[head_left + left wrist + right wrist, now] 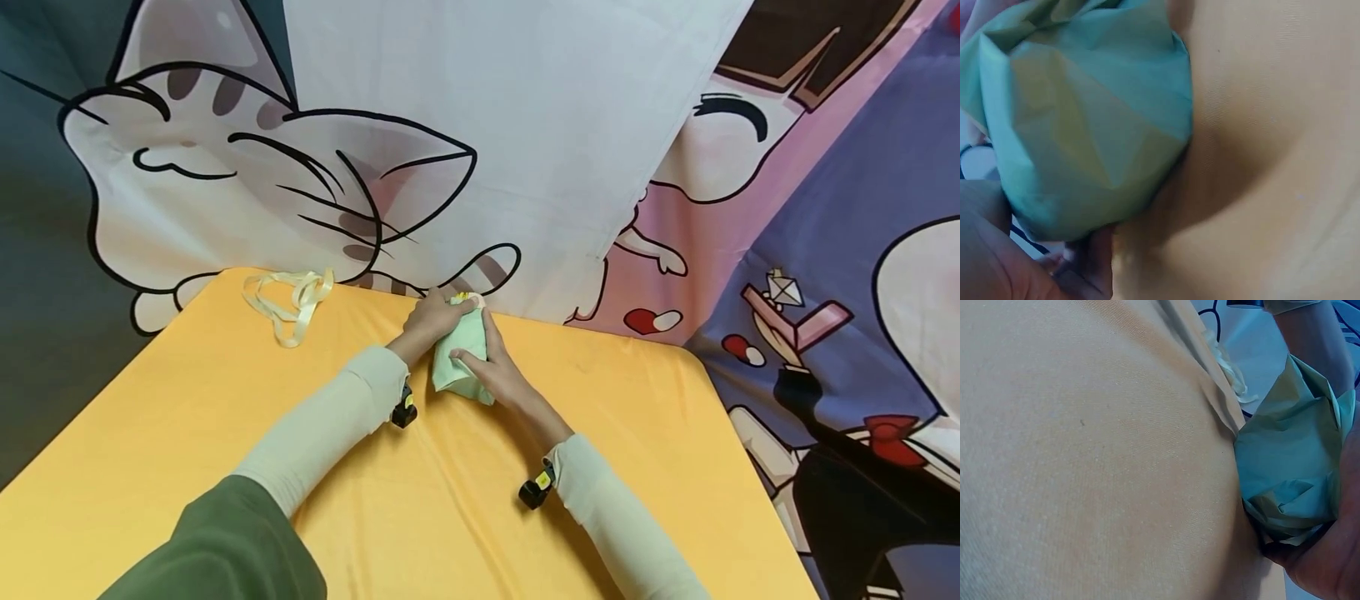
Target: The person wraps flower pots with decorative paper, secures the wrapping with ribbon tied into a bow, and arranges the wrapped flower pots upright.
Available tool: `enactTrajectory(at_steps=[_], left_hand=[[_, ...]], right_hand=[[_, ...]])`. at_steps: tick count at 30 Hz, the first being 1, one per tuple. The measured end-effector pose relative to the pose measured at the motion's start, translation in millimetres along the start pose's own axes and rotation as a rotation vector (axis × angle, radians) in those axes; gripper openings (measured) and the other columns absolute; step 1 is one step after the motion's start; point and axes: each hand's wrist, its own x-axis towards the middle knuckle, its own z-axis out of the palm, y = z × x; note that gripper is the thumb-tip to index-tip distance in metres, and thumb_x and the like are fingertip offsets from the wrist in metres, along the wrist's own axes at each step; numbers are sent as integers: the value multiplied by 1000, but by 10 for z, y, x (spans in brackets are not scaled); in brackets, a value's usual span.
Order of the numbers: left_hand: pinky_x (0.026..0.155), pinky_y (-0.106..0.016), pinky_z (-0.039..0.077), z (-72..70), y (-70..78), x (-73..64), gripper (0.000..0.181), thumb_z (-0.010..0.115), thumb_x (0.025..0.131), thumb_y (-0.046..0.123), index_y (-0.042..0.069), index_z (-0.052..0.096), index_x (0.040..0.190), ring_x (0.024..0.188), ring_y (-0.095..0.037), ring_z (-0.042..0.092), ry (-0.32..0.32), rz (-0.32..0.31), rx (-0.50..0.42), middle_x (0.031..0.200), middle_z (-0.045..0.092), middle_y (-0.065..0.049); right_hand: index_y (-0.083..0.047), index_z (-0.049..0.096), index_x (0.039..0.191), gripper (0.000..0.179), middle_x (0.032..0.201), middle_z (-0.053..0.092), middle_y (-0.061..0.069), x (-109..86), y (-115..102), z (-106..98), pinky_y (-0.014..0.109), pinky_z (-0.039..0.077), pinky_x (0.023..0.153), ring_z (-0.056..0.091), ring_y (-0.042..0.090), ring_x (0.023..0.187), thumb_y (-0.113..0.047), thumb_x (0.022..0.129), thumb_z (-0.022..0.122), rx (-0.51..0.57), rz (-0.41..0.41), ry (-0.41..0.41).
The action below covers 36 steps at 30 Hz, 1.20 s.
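A bundle wrapped in pale green paper (463,346) is held between both hands near the back edge of the yellow-covered table. My left hand (432,319) grips its upper left side, thumb across the top. From the right, my right hand (495,362) holds it, with the thumb on the near face and fingers along the far side. Small yellow and whitish bits (468,297) show at the bundle's top end. Folds and creases mark the green paper (1091,119) in the left wrist view. The right wrist view shows its crumpled lower part (1291,506) against the palm.
A loose, looped cream ribbon (296,300) lies on the table's back left corner. The yellow cloth (420,500) has soft wrinkles. Behind the table hangs a printed cartoon curtain (555,125), close to its back edge. Each wrist wears a small black camera (405,408).
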Motion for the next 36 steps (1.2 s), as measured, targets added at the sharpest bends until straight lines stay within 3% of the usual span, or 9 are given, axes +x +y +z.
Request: enactTrajectory(at_steps=[4,8,15,18,21,24,29,32,36], left_hand=[[103,-49,57,-54,1,-182,94,65,105,73,11,42,172,127,-38,64,-45,19,-195,160,57,-24],[127,-53,47,-92,7,-367,88,54,113,66,12,30,177,156,-41,50,-69,21,-302,177,42,-22],[131,-60,43,3,-192,-150,97,37,108,83,14,32,176,164,-46,41,2,21,-244,180,37,-21],[130,-68,40,-77,-140,-228,113,33,104,91,9,20,180,161,-52,40,23,-6,-185,179,32,-28],[107,-56,62,-208,-67,-372,138,41,92,103,6,1,181,124,-49,69,12,-55,-137,174,30,-38],[72,-41,69,-370,-11,-556,158,52,80,109,3,-11,178,72,-29,73,-94,-117,-122,148,55,-39],[60,-35,66,-467,-19,-759,125,63,85,99,-9,56,147,54,-18,68,-323,-109,-72,80,71,-11],[60,-34,66,-395,-64,-792,95,56,97,93,1,73,117,61,-19,72,-425,-54,-103,83,73,-9],[63,-37,68,-310,-121,-800,86,44,106,86,4,69,122,68,-23,73,-475,17,-180,99,74,-13]], right_hand=[[-23,-11,182,107,192,-10,12,17,8,14,63,8,144,-5,30,179,-42,112,68,2,-1,11],[-22,-10,182,107,192,-10,11,6,-6,58,64,7,143,-5,31,179,-41,112,69,2,1,19],[-20,-10,182,109,191,-10,15,-2,-42,115,65,7,143,-6,34,178,-41,111,70,-16,23,19],[-20,-9,182,110,191,-9,16,14,-59,106,64,6,143,-4,34,178,-40,110,71,-8,31,26],[-21,-9,182,111,191,-10,15,28,-60,81,63,8,143,-3,34,178,-40,109,72,13,36,25],[-25,-9,182,111,191,-9,13,27,-49,60,63,13,143,4,36,177,-40,108,72,31,48,20],[-28,-9,182,109,191,-9,14,25,-56,44,62,21,141,14,39,174,-39,110,72,55,47,7],[-23,-9,182,108,191,-11,13,20,-58,37,64,14,142,3,38,177,-36,110,71,66,33,1],[-22,-10,182,109,191,-12,11,10,-50,32,66,6,143,-8,35,178,-36,110,70,60,39,-5]])
